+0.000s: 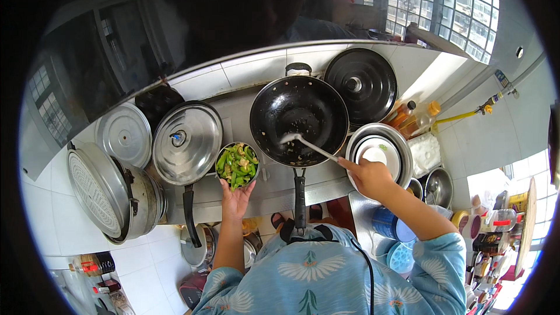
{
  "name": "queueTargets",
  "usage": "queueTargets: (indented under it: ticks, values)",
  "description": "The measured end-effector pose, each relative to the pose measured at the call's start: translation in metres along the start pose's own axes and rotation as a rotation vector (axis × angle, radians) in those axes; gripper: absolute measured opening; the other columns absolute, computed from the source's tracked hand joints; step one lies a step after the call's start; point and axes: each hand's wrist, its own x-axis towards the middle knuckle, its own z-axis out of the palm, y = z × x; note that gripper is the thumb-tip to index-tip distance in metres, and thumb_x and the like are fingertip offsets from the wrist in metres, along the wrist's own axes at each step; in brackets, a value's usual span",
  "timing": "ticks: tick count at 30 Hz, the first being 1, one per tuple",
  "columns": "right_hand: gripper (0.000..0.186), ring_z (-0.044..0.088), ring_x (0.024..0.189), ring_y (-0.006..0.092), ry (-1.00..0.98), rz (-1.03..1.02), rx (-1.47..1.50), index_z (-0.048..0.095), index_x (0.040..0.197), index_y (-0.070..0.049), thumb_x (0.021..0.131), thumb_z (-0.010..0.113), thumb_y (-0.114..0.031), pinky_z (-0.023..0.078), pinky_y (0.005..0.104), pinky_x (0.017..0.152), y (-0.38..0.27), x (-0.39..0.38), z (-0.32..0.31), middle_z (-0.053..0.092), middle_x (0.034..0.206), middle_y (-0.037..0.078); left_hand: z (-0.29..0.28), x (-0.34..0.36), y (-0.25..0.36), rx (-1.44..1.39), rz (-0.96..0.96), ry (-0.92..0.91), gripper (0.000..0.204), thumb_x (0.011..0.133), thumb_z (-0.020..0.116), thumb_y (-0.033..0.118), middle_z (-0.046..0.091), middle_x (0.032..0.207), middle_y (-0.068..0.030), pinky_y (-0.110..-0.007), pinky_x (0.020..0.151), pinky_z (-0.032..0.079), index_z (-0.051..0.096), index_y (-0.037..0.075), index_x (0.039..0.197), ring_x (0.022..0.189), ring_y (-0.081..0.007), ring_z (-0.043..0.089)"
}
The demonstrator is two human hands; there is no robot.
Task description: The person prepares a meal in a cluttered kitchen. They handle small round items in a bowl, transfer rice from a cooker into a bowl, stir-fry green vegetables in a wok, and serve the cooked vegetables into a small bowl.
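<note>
My left hand (237,197) holds a round bowl from below, left of the wok. Cut green peppers (237,165) with pale brownish pieces fill it; only a thin strip of its rim shows. My right hand (371,176) is closed round the handle of a spatula (315,148). The spatula's pale head rests inside the black wok (300,105), toward its near side. Small food scraps and an oily sheen are left on the wok's inner surface. Its long black handle (300,198) points toward me.
Left of the bowl sits a lidded pan (186,140), beside a large steamer pot (99,189). A black lid (360,84) leans behind the wok. To the right are stacked bowls (402,137), bottles (423,118) and a yellow gas hose (461,116). A dark range hood (233,23) overhangs the stove.
</note>
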Motion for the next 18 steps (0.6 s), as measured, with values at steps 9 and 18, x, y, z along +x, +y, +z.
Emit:
queueTargets:
  ticks: [9, 18]
  values:
    - [0.043, 0.063, 0.07, 0.0337, 0.121, 0.078, 0.394, 0.057, 0.129, -0.019, 0.086, 0.06, -0.015, 0.051, 0.0423, 0.065, -0.001, 0.026, 0.028, 0.064, 0.079, 0.017, -0.003, -0.003, -0.001, -0.01, -0.019, 0.007, 0.073, 0.091, 0.047, 0.058, 0.042, 0.143, -0.0096, -0.045, 0.103, 0.045, 0.029, 0.012, 0.145, 0.126, -0.0284, 0.047]
    - [0.052, 0.06, 0.06, 0.0264, -0.01, -0.097, -0.102, 0.054, 0.131, -0.026, 0.081, 0.059, -0.013, 0.048, 0.0395, 0.052, 0.022, 0.001, 0.002, 0.056, 0.076, 0.008, -0.013, -0.006, 0.006, 0.009, 0.005, 0.03, 0.078, 0.088, 0.052, 0.06, 0.042, 0.143, -0.0097, -0.045, 0.103, 0.046, 0.03, 0.011, 0.145, 0.127, -0.0277, 0.047]
